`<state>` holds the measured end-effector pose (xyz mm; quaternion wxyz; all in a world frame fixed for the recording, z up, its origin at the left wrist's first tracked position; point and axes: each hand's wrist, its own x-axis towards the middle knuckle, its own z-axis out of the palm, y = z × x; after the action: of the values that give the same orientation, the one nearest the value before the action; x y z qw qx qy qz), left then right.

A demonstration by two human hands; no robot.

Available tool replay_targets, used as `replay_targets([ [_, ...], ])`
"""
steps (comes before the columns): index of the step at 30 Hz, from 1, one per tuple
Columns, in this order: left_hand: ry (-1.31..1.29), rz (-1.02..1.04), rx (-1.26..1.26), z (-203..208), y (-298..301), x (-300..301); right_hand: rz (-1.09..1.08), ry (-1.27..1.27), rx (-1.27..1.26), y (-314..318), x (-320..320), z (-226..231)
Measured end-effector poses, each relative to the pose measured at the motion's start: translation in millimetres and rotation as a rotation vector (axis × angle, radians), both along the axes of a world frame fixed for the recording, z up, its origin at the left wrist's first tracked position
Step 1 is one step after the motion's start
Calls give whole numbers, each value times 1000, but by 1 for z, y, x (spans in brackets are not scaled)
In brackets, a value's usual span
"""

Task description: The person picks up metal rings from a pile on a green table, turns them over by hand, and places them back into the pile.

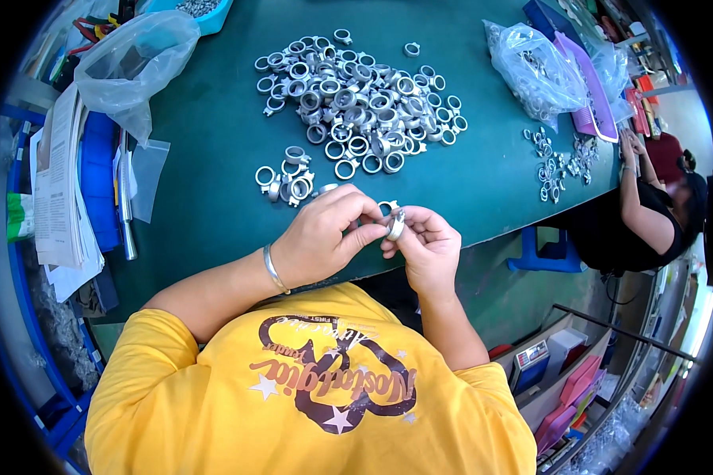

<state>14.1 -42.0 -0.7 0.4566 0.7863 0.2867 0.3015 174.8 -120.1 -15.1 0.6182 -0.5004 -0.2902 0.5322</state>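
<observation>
Holds a grey metal ring (395, 230) above the worktop (483, 174), by its near edge, clamped in the grips of left hand (329, 233) and right hand (429, 247). Seems to be adjusting or checking; next probably calls for steady fingertip turning.

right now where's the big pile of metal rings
In the head view, the big pile lies on the green table, at upper centre, beyond the left hand and left of the purple tray.

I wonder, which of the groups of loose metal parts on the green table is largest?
The broad central heap of rings; it far outnumbers the small cluster near the left hand and the scattered parts at far right.
</observation>
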Motion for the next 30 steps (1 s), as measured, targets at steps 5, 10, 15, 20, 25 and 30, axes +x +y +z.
replay_targets([
  [5,-26,-87,-2,-1,-4,2,29,-17,-21,0,0,-4],
  [10,-44,-72,-111,-1,-6,2,119,80,-139,0,5,-5],
  [15,-32,-67,-157,0,-7,3,57,-56,4,-4,-1,-5],
  [20,-86,-95,-105,-3,-5,2,29,-331,161,-4,-2,-6],
  [25,-107,-115,-217,1,-6,1,29,-378,174,-4,0,-6],
  [30,-228,-136,-726,-11,-8,-2,208,119,-217,0,8,-1],
])
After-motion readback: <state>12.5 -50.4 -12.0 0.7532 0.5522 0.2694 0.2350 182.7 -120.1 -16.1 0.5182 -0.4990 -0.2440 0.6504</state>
